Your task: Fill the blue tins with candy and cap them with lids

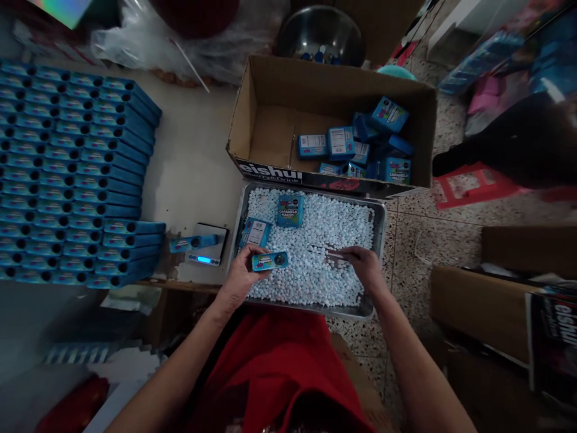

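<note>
My left hand [238,273] is closed around a small blue candy box [269,261], held over the left part of a metal tray [381,225]. A layer of small white candies [306,288] covers the tray. Two more blue boxes, one printed "Caramelo Macizo" [290,210] and one with a white label [256,232], rest on the candies. Toward the tray's right side, my right hand [363,264] grips a metal scoop [334,253] that is partly sunk among the candies, so its full shape is hidden.
Left of the tray, a small digital scale [206,260] with a lit display carries a blue box [192,243]. Stacked blue boxes [76,174] fill the table's left. Behind the tray, a cardboard carton [270,129] holds several boxes. A metal bowl [288,39] stands farther back.
</note>
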Motion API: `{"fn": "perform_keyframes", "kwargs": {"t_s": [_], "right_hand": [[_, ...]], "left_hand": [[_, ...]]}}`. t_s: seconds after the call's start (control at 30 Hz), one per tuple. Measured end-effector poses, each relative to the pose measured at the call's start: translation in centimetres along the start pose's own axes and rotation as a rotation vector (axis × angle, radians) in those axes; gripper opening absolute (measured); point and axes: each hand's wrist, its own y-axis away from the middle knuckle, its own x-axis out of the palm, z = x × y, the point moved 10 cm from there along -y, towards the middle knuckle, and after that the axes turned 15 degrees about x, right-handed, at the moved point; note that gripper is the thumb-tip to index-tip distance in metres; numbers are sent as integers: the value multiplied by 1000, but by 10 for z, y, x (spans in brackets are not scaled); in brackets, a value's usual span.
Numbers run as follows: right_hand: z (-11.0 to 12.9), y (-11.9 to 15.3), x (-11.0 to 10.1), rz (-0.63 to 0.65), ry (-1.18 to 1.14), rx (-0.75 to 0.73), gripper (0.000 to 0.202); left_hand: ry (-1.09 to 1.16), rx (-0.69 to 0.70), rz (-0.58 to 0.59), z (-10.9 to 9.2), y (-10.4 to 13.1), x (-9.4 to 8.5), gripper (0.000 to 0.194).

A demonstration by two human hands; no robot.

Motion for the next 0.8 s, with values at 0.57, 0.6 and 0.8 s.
{"fn": "perform_keyframes", "kwargs": {"t_s": [0.57,0.6,0.8], "right_hand": [[212,164,-1,-112,774,-497,25],[215,168,-11,-135,735,-508,26],[74,97,-113,-331,444,-242,29]], "left_hand": [[-333,215,76,-35,-15,31,29],[-288,210,61,-38,-18,29,30],[-175,198,-42,-64,-69,-50,45]]}}
